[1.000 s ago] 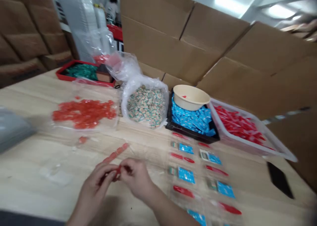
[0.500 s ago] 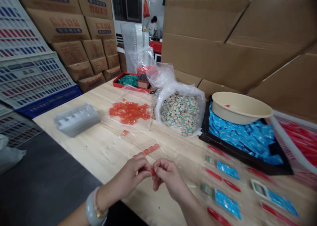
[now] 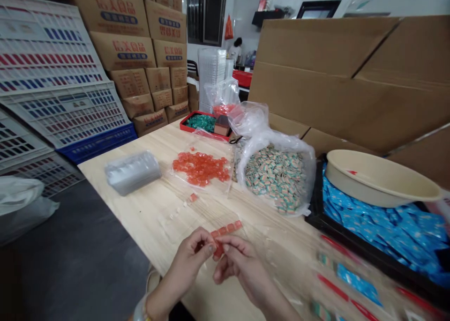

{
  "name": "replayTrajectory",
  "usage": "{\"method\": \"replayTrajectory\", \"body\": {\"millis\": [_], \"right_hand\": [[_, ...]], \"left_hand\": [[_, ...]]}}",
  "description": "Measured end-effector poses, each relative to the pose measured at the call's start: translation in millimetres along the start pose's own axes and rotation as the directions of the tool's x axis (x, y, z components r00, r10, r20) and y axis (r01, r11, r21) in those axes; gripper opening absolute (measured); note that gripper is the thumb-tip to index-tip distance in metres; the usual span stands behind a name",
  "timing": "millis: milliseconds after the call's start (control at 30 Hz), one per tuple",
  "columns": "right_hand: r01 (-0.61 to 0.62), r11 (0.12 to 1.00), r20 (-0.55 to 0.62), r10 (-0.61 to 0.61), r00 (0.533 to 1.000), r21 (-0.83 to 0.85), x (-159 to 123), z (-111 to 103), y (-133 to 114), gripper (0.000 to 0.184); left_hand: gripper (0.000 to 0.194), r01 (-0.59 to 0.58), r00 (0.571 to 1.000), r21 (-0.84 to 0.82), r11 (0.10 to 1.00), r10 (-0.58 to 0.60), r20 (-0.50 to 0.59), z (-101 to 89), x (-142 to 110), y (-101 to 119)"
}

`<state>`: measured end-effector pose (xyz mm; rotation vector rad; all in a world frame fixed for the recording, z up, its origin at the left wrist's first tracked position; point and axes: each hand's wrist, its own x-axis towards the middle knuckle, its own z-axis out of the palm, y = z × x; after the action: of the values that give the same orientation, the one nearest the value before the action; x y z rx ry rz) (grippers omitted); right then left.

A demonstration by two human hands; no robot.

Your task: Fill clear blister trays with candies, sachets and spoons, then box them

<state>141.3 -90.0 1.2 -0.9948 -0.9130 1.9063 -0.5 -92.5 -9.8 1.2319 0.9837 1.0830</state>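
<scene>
Close together over the near edge of the table, my left hand point(image 3: 192, 255) and my right hand point(image 3: 241, 265) pinch a small orange-red translucent piece point(image 3: 218, 250) between their fingertips. The thumb and forefinger of my right hand are on it, while the other fingers curl loosely below. Just beyond my fingertips lies a row of similar orange-red squares point(image 3: 229, 228). A single square point(image 3: 193, 197) sits farther left, beside some tiny pale bits. Behind it, a pile of orange-red pieces point(image 3: 200, 166) rests on a clear plastic sheet.
A clear bag of striped green-and-pink squares point(image 3: 276, 175) stands mid-table. On the right, a cream basin point(image 3: 379, 180) sits over blue packets point(image 3: 351, 204) in a black tray. Stacked clear plastic trays point(image 3: 132, 171) lie left. A red tray point(image 3: 186, 127) holds green pieces at the back.
The view has turned left, so the table's things appear farther right. Both hands still pinch the orange-red piece; more of it shows between them now.
</scene>
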Motion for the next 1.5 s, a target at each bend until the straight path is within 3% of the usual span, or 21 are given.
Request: {"method": "replayTrajectory", "body": {"millis": [133, 233, 400, 567, 667, 733, 867, 1033, 1167, 1333, 1400, 1500], "right_hand": [[-0.046, 0.999, 0.098, 0.044, 0.994, 0.022, 5.1, -0.6, -6.3, 0.028], [-0.092, 0.993, 0.150, 0.081, 0.985, 0.068, 9.6, -1.7, -8.9, 0.027], [-0.123, 0.982, 0.073, 0.114, 0.991, 0.141, 15.0, 3.4, -5.3, 0.024], [-0.121, 0.968, 0.015, 0.121, 0.993, 0.222, 19.5, -3.2, -4.2, 0.027], [0.050, 0.975, -0.145, -0.019, 0.989, 0.214, 23.9, -12.1, -8.9, 0.029], [0.123, 0.991, -0.181, -0.110, 0.977, 0.060, 27.4, -10.5, -8.2, 0.026], [0.053, 0.988, -0.038, -0.059, 0.998, -0.148, 36.4, 12.6, 6.2, 0.032], [-0.058, 0.997, 0.019, 0.059, 0.998, -0.040, 46.7, 31.4, 16.7, 0.026], [-0.197, 0.978, 0.106, 0.188, 0.976, 0.071, 52.2, 31.2, 15.3, 0.029], [-0.074, 0.996, 0.027, 0.073, 0.997, 0.050, 59.7, 31.4, 12.3, 0.025], [-0.159, 0.986, 0.094, 0.153, 0.984, 0.059, 61.9, 28.9, 9.6, 0.025], [-0.353, 0.928, 0.215, 0.323, 0.922, 0.118, 64.7, 22.2, 6.7, 0.024]], "left_hand": [[0.021, 0.135, 0.991, -0.234, 0.963, -0.132, 0.026, 1.6, -0.3, 1.9], [0.023, 0.243, 0.969, -0.476, 0.845, -0.232, 0.084, 7.5, -1.6, 6.5], [0.022, 0.297, 0.937, -0.697, 0.653, -0.340, 0.081, 11.8, -2.7, 9.8], [0.021, 0.321, 0.924, -0.763, 0.561, -0.361, 0.123, -5.6, -6.4, 6.2], [0.022, 0.264, 0.931, -0.749, 0.607, -0.362, 0.035, -22.2, -8.6, 3.5], [0.023, 0.229, 0.931, -0.696, 0.681, -0.363, -0.048, -28.5, -8.1, 1.1], [0.024, 0.165, 0.941, -0.554, 0.816, -0.299, -0.160, -27.2, -2.5, -3.3], [0.022, 0.045, 0.950, -0.269, 0.962, -0.124, -0.285, -27.5, 3.5, -8.3], [0.022, 0.004, 0.949, -0.177, 0.984, -0.059, -0.311, -33.5, 7.4, -14.7], [0.024, 0.005, 0.945, -0.201, 0.980, -0.071, -0.320, -34.7, 14.2, -19.9], [0.025, 0.036, 0.950, -0.277, 0.960, -0.119, -0.289, -33.9, 16.1, -20.2], [0.025, 0.111, 0.941, -0.407, 0.907, -0.227, -0.249, -32.6, 16.7, -18.0]]}}
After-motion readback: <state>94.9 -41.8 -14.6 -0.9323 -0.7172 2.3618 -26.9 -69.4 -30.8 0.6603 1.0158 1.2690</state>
